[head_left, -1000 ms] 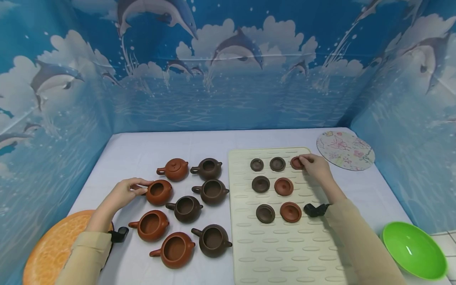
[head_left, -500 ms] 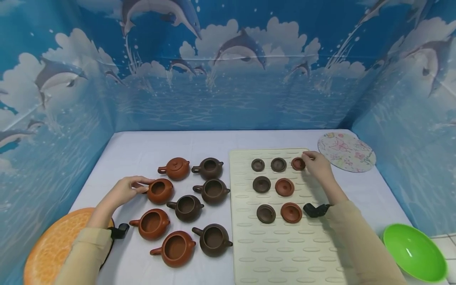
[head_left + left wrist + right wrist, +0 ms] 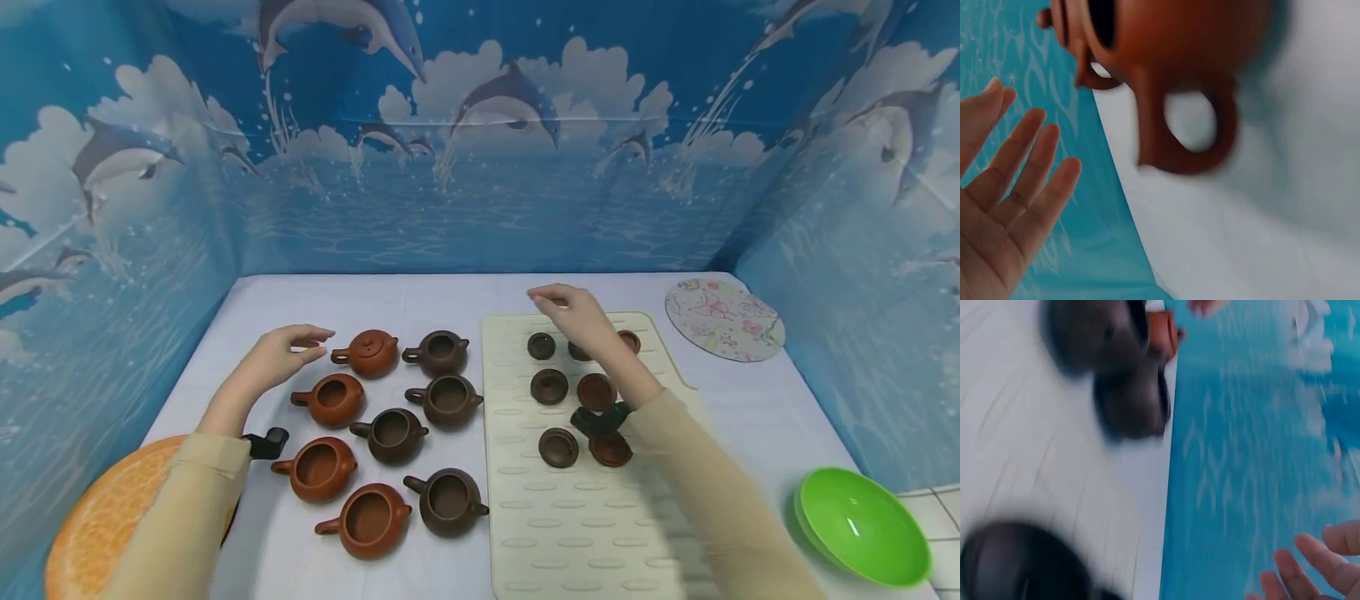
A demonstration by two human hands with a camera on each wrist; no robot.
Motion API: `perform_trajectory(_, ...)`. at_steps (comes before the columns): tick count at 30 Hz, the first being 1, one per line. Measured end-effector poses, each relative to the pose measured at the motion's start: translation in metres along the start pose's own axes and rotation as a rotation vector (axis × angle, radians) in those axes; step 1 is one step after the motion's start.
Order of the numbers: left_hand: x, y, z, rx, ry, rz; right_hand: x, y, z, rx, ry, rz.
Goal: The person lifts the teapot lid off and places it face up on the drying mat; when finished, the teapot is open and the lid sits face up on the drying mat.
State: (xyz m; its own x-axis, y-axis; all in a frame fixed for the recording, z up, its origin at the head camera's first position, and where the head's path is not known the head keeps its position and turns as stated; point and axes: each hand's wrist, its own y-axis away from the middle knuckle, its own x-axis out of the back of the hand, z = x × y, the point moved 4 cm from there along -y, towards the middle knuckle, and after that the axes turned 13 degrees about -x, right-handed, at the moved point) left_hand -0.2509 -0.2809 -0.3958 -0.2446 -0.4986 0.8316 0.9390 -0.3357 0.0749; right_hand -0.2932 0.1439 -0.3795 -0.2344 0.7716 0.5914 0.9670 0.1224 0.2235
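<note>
My left hand [image 3: 279, 360] is beside the handle of the red-brown clay teapot with its lid on [image 3: 372, 353], fingers apart from it. In the left wrist view the fingers [image 3: 1025, 181] are spread and empty beside a teapot [image 3: 1191, 44]. Over the back of the cream mat, my right hand [image 3: 576, 317] holds nothing; its fingers [image 3: 1300, 575] look relaxed in the right wrist view. Below its forearm lie teapot lids in rows, such as a small dark lid [image 3: 541, 346], a red lid [image 3: 628, 340] and a partly covered red lid [image 3: 597, 392].
Several lidless teapots, red-brown [image 3: 332, 400] and dark brown [image 3: 450, 503], stand left of the cream mat [image 3: 570, 533]. An orange round board [image 3: 112, 517] is at left, a green bowl [image 3: 862, 527] front right, and a floral round mat [image 3: 724, 320] back right.
My left hand has let go of the lidless red teapot and moved back toward the lidded one. My right hand has left the small red lid, moving left and up.
</note>
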Motion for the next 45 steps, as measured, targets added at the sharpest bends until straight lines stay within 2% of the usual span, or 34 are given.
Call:
perform_trajectory(6,-0.007,-0.021,0.005,0.010,0.006,-0.045,-0.073,-0.018,-0.057,0.122,-0.010,-0.138)
perform_trajectory(11,-0.017,-0.031,0.000,0.028,0.024,-0.075,-0.133,-0.029,-0.089,0.137,-0.008,-0.261)
perform_trajectory(15,-0.024,-0.037,-0.003,0.025,0.034,-0.093,-0.167,-0.033,-0.107,0.127,0.041,-0.282)
perform_trajectory(19,-0.026,-0.039,-0.005,0.014,0.029,-0.069,-0.191,-0.032,-0.120,0.144,0.125,-0.252)
perform_trajectory(25,-0.030,-0.041,-0.007,0.030,0.053,-0.029,-0.214,-0.028,-0.129,0.181,0.320,-0.177)
perform_trajectory(31,-0.032,-0.041,-0.005,0.041,0.041,-0.019,-0.220,-0.028,-0.131,0.189,0.454,-0.116)
perform_trajectory(37,-0.033,-0.043,-0.005,0.083,0.053,-0.008,-0.218,-0.028,-0.131,0.187,0.479,-0.084)
perform_trajectory(45,-0.034,-0.045,-0.002,0.122,0.068,-0.006,-0.214,-0.031,-0.132,0.218,0.413,-0.019)
